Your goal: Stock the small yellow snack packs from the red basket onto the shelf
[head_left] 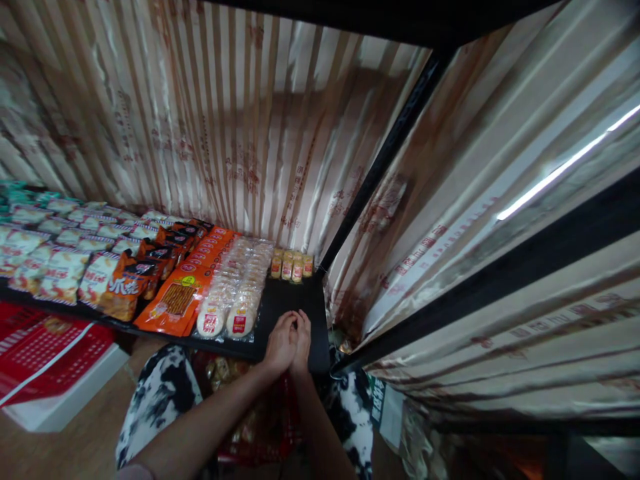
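Left hand (280, 343) and right hand (301, 340) pressed together on bare front of black shelf (293, 303) | fingers curled shut, possibly pinching something small, cannot tell what | round cracker packs (233, 303) just left | small yellow packets (291, 267) behind, near shelf corner | orange snack bags (175, 303) further left.

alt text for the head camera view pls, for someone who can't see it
Both hands, left hand and right hand, meet on a bare patch of a black shelf, beside rows of snack packets and small jars. Striped sheeting hangs behind.
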`<state>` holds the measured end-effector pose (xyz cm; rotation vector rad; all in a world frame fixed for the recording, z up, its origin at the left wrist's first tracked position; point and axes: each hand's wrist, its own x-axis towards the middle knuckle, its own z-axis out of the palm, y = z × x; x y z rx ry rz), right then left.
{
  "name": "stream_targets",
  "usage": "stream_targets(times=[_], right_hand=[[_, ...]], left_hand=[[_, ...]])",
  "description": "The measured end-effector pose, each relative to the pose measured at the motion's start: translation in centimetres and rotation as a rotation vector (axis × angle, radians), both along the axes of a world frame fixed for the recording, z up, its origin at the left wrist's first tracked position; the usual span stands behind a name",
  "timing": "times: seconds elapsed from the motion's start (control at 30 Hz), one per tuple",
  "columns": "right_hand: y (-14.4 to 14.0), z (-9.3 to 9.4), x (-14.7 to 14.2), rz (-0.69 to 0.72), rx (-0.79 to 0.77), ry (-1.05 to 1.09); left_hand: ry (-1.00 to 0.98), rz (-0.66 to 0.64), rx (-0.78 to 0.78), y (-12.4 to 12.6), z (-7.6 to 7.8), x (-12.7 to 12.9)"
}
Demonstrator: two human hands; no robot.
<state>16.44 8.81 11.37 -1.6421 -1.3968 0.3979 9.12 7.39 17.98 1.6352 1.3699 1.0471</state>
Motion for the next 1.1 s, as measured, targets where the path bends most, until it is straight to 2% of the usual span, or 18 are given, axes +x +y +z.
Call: stream_targets(times=[0.13, 0.3, 0.4, 0.5, 0.63, 0.8, 0.9, 1.0, 1.03, 1.1], right_hand=[[-2.3, 0.1, -1.1, -0.006, 0.035, 0.077], [-6.8, 0.0, -2.5, 0.056, 0.06, 0.119], [-9.6, -1.0, -3.0, 0.126, 0.053, 0.104], [-11.6, -2.7, -3.4, 0.147, 0.02, 0.105], [-12.8, -4.2, -4.2, 0.177, -0.08, 0.104], [-12.1, -4.3, -4.9, 0.198, -0.127, 0.078], [-11.4, -5.1, -5.1, 0.248, -0.227, 0.023], [-11.4, -6.7, -5.4, 0.318, -0.42, -0.06], [-11.6, -7.2, -5.6, 0.331, -0.477, -0.071], [-12.1, -8.1, -6.0, 0.331, -0.53, -0.068]], left_hand=[[-0.029, -0.036, 0.068, -2.2, -0.9, -1.2], [-0.009, -0.038, 0.118, -6.4, -1.3, -3.0], [0.022, -0.045, 0.113, -8.9, -2.1, -4.0], [0.05, -0.067, 0.087, -10.7, -3.8, -5.2], [0.085, -0.091, 0.047, -11.7, -5.9, -6.5], [0.095, -0.071, -0.016, -11.2, -6.0, -7.1], [0.078, -0.023, -0.14, -10.6, -7.0, -7.1], [0.015, -0.015, -0.364, -10.1, -9.5, -7.3], [-0.039, -0.007, -0.481, -10.0, -10.5, -7.5], [-0.202, 0.065, -0.849, -9.8, -12.3, -7.9]])
